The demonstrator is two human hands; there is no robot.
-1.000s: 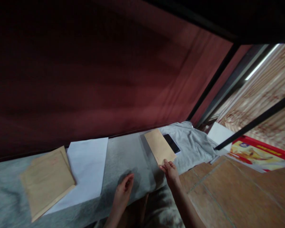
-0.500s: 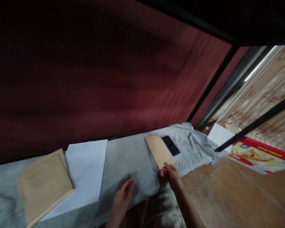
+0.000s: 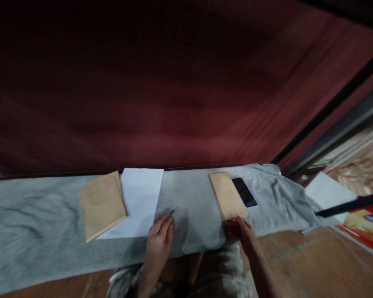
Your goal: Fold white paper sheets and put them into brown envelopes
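Note:
My right hand (image 3: pixel 241 232) is at the near end of a stack of narrow brown envelopes (image 3: pixel 228 194), fingers curled together on its near edge. Right beside that stack, on its right, a dark-screened phone (image 3: pixel 245 192) lies face up. My left hand (image 3: pixel 159 236) hovers low at the near right corner of a white paper sheet (image 3: pixel 143 198), palm down, its slightly bent fingers apart and holding nothing. Larger brown envelopes (image 3: pixel 103 205) overlap the left side of the white sheet; faint reddish marks show on the top one.
A grey cloth (image 3: pixel 43 231) covers the long narrow surface, wrinkled at both ends. Behind it rises a dark red fabric wall (image 3: pixel 161 124). At the right are a black bar (image 3: pixel 354 203), a white panel (image 3: pixel 328 190) and a red-and-yellow printed box (image 3: pixel 368 225) over floor tiles (image 3: pixel 311 256).
The view has swung left, so everything appears farther right. My left hand has moved toward the white sheet, its fingers more extended. My right hand stays at the narrow envelopes' near end.

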